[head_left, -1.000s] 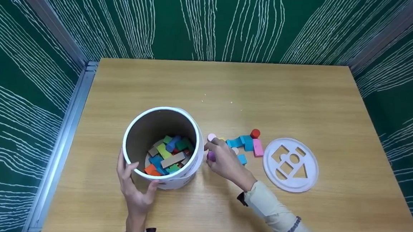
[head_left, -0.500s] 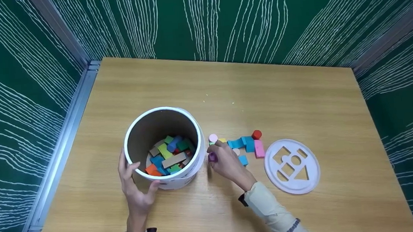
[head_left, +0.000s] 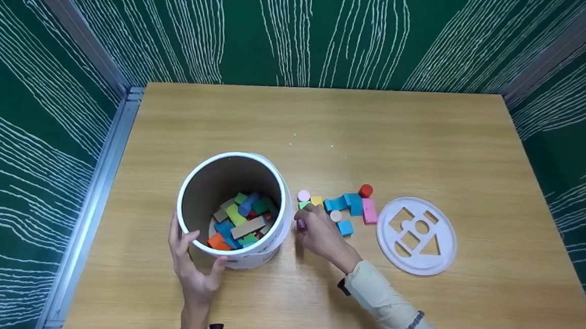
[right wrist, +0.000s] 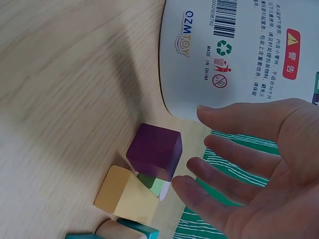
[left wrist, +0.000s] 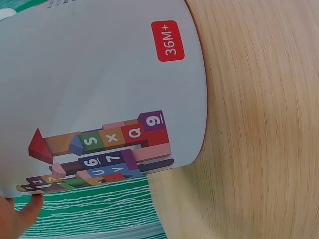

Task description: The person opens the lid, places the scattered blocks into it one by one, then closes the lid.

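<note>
While left grip [head_left: 195, 279] holds 1 bucket [left wrist: 99, 89] | right grip [head_left: 321, 232] wide near 1 purple block [right wrist: 154, 150]

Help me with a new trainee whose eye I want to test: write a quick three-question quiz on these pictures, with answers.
1. In the right wrist view, which block lies nearest the fingers of the right hand?
A. Red cylinder
B. Purple block
C. Pink block

2. True or false: in the head view, the lid with cut-out shapes lies on the table, to the right of the right hand.

3. Fill in the missing word: the left hand holds the side of an open ____ with coloured blocks inside.

Key: 1. B; 2. True; 3. tub
</note>
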Demonstrator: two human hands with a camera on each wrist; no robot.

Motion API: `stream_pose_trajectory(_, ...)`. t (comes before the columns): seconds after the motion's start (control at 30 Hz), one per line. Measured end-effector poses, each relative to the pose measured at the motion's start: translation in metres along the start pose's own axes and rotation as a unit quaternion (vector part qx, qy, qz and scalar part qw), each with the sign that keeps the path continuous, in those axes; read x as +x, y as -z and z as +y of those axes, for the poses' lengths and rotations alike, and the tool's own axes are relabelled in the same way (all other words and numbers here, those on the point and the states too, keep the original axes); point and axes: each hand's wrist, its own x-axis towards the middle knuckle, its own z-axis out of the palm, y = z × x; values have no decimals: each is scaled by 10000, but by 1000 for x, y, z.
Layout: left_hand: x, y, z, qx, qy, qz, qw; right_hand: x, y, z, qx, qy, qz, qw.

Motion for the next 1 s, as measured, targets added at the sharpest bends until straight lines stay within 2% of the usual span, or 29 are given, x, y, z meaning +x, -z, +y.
stream_pose_trajectory(0.27, -2, 1, 1, 47, 133, -116, 9998, 1, -5, 2, -161, -192, -4, 9997)
stream_pose_trajectory(0.57, -1, 2, 2, 109, 196, -153, 9996, 1, -8, 2, -355, -48, 100, 9993)
stream_pose_trajectory(0.8, -1, 1, 2, 118, 172, -160, 9997, 0, -8, 2, -387, -378, -230, 9983)
stream_pose_trajectory(1.0, -1, 0, 1, 26, 109, -107, 9999, -3, -9, 4, -174, -284, -323, 9989)
